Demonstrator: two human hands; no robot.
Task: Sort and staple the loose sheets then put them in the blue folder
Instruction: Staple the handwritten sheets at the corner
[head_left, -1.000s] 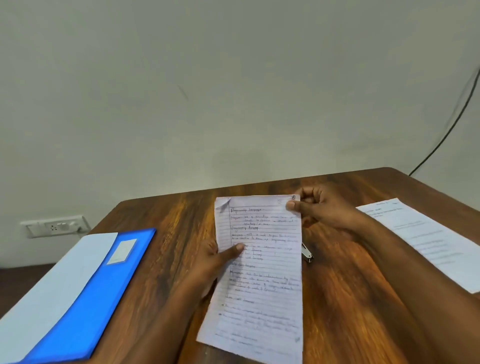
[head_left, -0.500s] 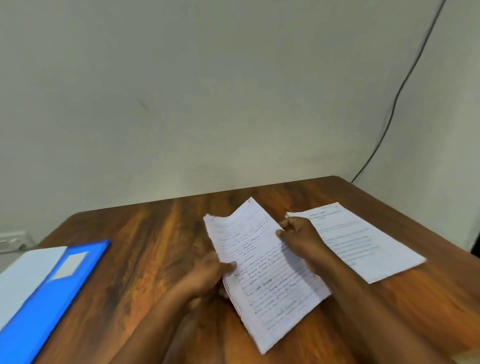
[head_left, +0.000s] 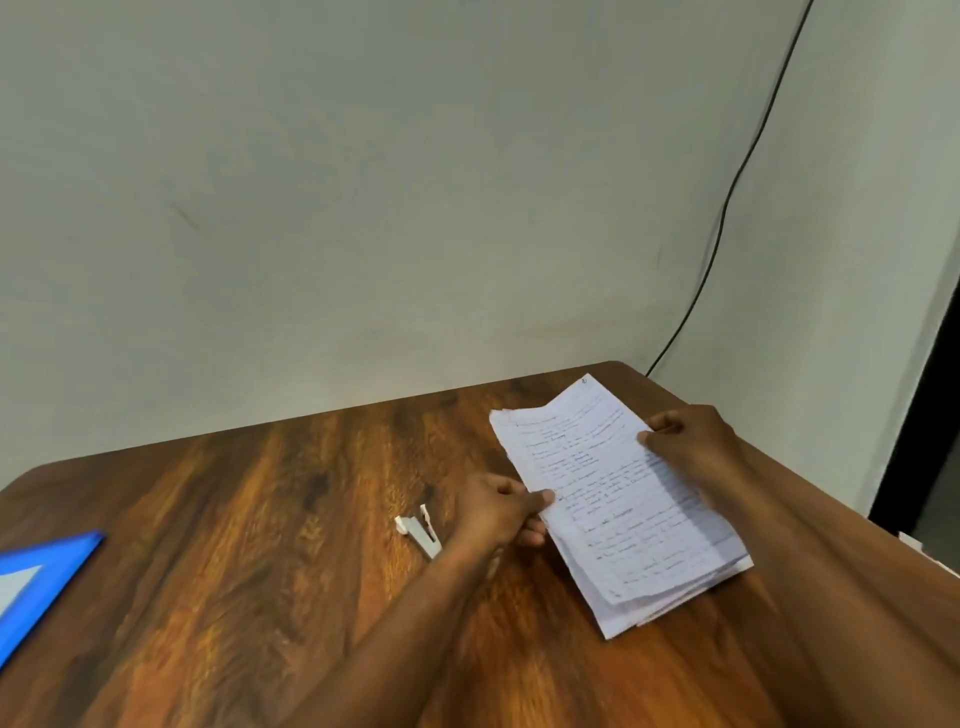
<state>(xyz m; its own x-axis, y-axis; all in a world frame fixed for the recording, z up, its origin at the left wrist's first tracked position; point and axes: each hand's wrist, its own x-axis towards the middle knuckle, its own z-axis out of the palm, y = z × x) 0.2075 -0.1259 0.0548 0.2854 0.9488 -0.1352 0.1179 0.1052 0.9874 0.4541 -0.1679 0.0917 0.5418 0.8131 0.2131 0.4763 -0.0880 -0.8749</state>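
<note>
A stack of handwritten lined sheets (head_left: 613, 499) lies slanted at the right of the wooden table (head_left: 249, 545). My left hand (head_left: 501, 512) pinches the stack's left edge, thumb on top. My right hand (head_left: 691, 441) grips its upper right edge. Just left of my left hand a small white stapler (head_left: 418, 530) rests on the wood, jaws apart. Only a corner of the blue folder (head_left: 49, 577), with a pale label, shows at the far left edge.
A grey wall rises behind the table, with a black cable (head_left: 727, 208) running down it to the table's far right corner. A dark doorway edge (head_left: 919, 415) stands at the far right.
Both hands carried the handwritten sheets to the right onto the printed sheet that lay there, making one stack. The view swung right, the folder slid almost out of sight, and the stapler came into view.
</note>
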